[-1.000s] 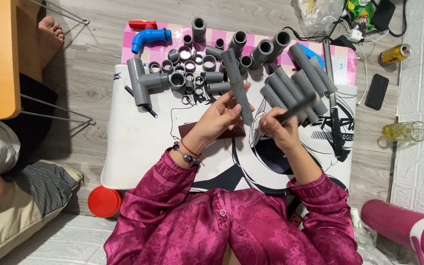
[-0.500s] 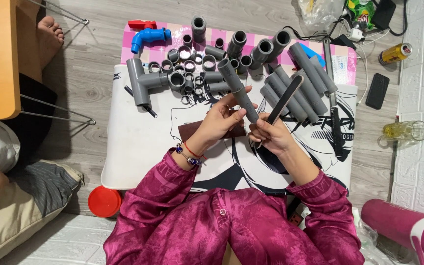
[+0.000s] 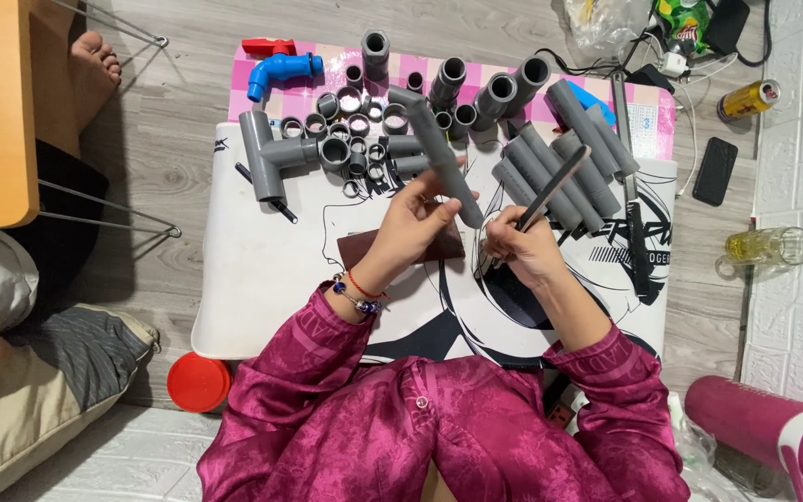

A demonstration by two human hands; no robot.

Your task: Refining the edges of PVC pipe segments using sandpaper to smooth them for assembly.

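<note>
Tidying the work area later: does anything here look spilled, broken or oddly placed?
Nothing looks spilled or broken. The left hand holds a grey pipe with an elbow, the right hand a dark flat tool. A yellow can lies tipped on the floor, no spill visible.

Matt grey plastic pipe (image 3: 440, 158) in the left hand (image 3: 411, 223), a dark flat metal file (image 3: 543, 197) in the right hand (image 3: 524, 249), above a smooth printed white mat (image 3: 262, 270); glossy magenta cloth sleeves (image 3: 309, 372).

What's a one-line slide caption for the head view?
Left hand holds a grey pipe, right hand a dark flat tool, over a white mat.
</note>
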